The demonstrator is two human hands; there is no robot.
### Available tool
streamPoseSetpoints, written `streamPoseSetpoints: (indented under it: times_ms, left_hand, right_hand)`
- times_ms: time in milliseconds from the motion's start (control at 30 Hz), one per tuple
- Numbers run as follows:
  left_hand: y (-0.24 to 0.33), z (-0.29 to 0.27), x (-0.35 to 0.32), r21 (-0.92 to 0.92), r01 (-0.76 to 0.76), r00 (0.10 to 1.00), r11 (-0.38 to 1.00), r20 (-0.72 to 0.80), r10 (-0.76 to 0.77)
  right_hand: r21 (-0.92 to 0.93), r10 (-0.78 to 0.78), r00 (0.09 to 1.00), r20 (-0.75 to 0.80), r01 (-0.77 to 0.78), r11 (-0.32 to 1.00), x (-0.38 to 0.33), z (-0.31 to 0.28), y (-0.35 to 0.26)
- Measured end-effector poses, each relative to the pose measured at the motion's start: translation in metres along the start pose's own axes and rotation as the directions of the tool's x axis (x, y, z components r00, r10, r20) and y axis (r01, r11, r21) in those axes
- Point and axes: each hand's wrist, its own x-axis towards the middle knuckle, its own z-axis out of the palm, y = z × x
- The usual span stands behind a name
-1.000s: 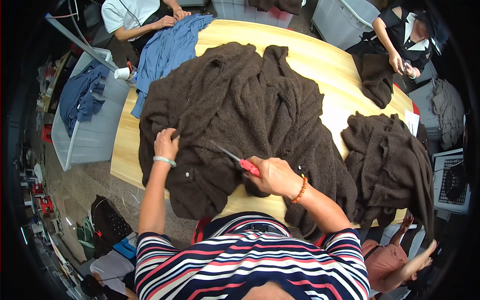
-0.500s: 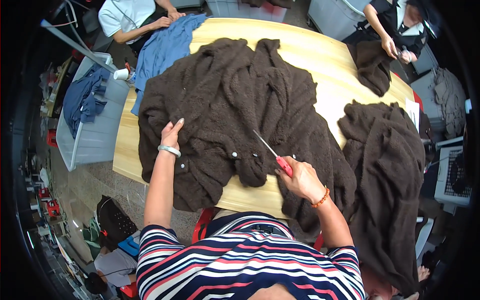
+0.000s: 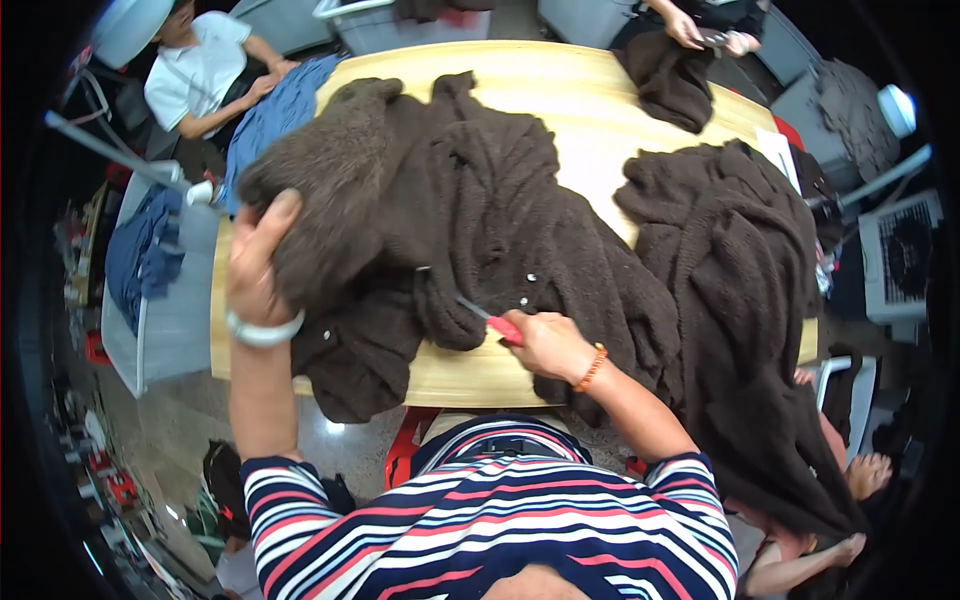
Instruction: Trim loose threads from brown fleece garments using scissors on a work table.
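**Two hands at one brown garment, tool tip pointing up and left**

The dark brown garment (image 3: 490, 185) lies rumpled across the middle of the pale wooden table (image 3: 590, 95), its lower folds reaching the near edge. At its left side, the left hand (image 3: 262, 262) grasps a bunched, raised fold; the thumb shows against the cloth, but the other fingers are mostly hidden, so I cannot tell how tightly they close.

The right hand (image 3: 550, 347) is clenched around a red-handled tool (image 3: 506, 330) near the table's front edge. The tool's long axis runs diagonally, handle toward the lower right, slim metal end toward the upper left, so it points across the garment toward the raised fold. Whether that end touches the cloth is unclear. Two white buttons (image 3: 531, 277) sit just beyond the right hand, which is much nearer to them than the left.

Another brown garment (image 3: 725, 230) lies to the right, draping over the table's edge.
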Motion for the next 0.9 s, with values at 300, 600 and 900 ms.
streamPoseSetpoints:
  times_ms: [300,600,900]
  left_hand:
    - [0.043,0.174,-0.048,-0.181,-0.154,0.912,0.971,0.352,0.210]
    - [0.062,0.195,-0.014,-0.401,-0.142,0.837,0.905,0.439,0.326]
    - [0.060,0.212,0.007,-0.468,-0.020,0.780,0.884,0.545,0.306]
  right_hand:
    - [-0.079,-0.622,0.522,-0.584,0.727,0.683,0.027,0.016,-0.017]
    - [0.088,-0.369,0.829,-0.420,0.441,0.893,-0.128,-0.094,0.002]
    - [-0.052,-0.143,0.593,-0.792,0.168,0.984,-0.217,-0.119,-0.005]
